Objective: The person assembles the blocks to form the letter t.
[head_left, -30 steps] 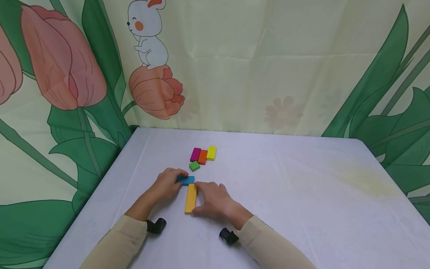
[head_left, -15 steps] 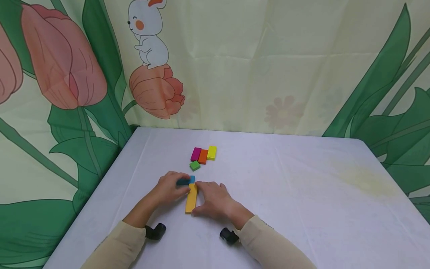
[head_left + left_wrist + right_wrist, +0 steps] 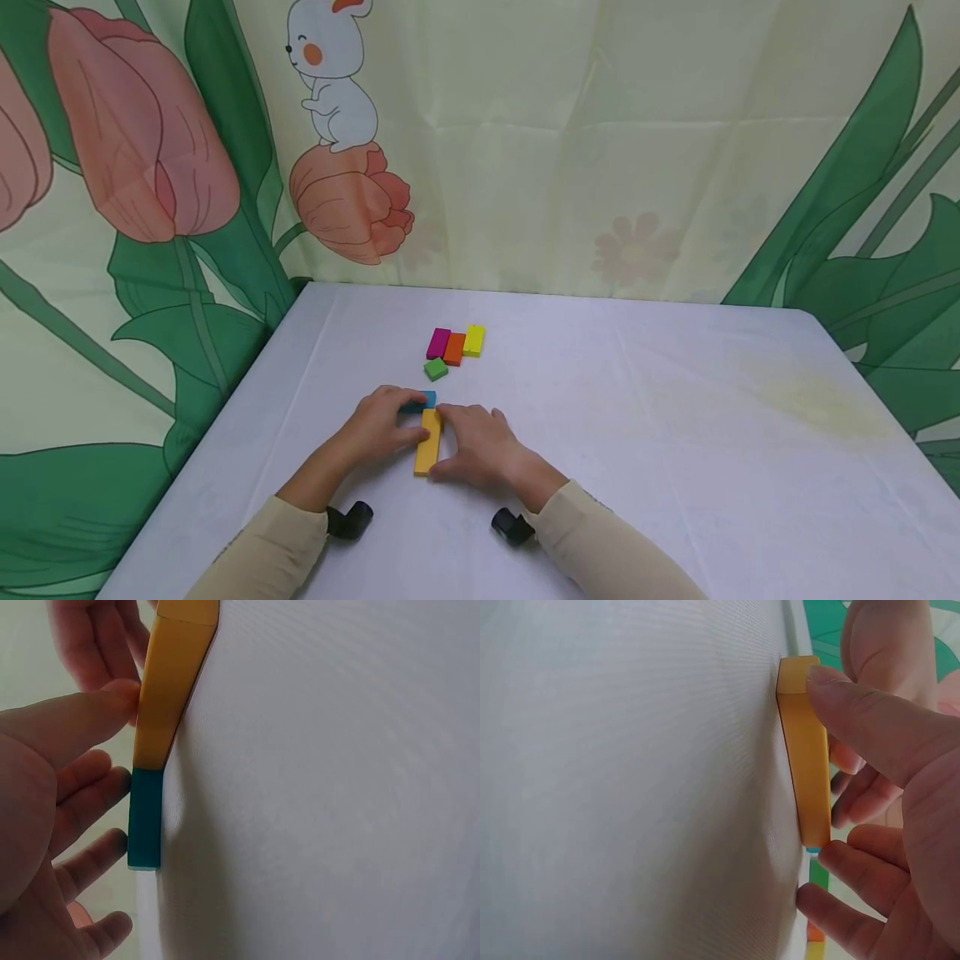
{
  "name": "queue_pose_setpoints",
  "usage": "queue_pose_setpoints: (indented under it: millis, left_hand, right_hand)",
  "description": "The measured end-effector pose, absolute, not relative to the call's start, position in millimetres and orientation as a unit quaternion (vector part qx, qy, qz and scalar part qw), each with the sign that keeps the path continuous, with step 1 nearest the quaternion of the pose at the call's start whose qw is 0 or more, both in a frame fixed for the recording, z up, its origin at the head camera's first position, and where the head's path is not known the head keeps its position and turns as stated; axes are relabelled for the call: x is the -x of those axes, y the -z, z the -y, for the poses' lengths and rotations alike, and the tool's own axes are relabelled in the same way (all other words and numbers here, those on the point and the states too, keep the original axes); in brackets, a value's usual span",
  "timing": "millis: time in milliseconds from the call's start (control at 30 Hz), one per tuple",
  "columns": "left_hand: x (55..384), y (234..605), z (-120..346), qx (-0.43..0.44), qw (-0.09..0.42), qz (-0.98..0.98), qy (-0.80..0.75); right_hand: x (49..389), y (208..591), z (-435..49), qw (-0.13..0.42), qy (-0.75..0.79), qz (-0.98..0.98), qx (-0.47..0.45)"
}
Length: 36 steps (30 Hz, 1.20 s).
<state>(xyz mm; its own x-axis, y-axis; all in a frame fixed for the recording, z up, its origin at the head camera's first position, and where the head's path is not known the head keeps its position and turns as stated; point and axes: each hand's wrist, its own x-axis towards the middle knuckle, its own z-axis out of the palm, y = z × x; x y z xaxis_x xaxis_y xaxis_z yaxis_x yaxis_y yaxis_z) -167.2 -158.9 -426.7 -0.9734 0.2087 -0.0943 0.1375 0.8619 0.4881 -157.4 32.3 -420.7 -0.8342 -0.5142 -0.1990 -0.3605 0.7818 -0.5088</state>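
Observation:
A long yellow-orange block [image 3: 425, 456] lies on the white-covered table, pointing away from me. Across its far end lies a blue block [image 3: 430, 399], which looks teal in the left wrist view and meets the yellow-orange one. My left hand [image 3: 377, 430] rests its thumb on the upper edge of the yellow-orange block, while its fingertips touch the blue block [image 3: 145, 817] and partly cover it in the head view. Along the right side of the long block, my right hand [image 3: 483, 448] touches its near end with the thumb and its far corner with a fingertip; the fingers are loosely extended.
Beyond the hands, a small green block [image 3: 436, 369] lies in front of a magenta block [image 3: 438, 343], an orange block [image 3: 454, 348] and a bright yellow block [image 3: 474, 340]. A printed curtain [image 3: 525, 167] hangs behind the table's [image 3: 675, 417] far edge.
My left thumb has moved from beside the blue block toward me, onto the yellow-orange block. My left fingers stay by the blue block. The right hand has hardly moved.

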Motion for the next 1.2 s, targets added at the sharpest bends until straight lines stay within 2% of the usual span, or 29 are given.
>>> queue_pose_setpoints:
  millis: [567, 933, 1200]
  left_hand:
    - [166, 429, 161, -0.098, 0.069, -0.959, -0.257]
    - [167, 428, 161, -0.087, 0.077, -0.96, -0.254]
    - [167, 427, 160, -0.085, 0.081, -0.957, -0.263]
  right_hand:
    - [164, 423, -42, 0.175, 0.25, -0.919, 0.25]
    - [201, 412, -62, 0.163, 0.288, -0.924, 0.192]
    - [234, 413, -63, 0.128, 0.273, -0.939, 0.167]
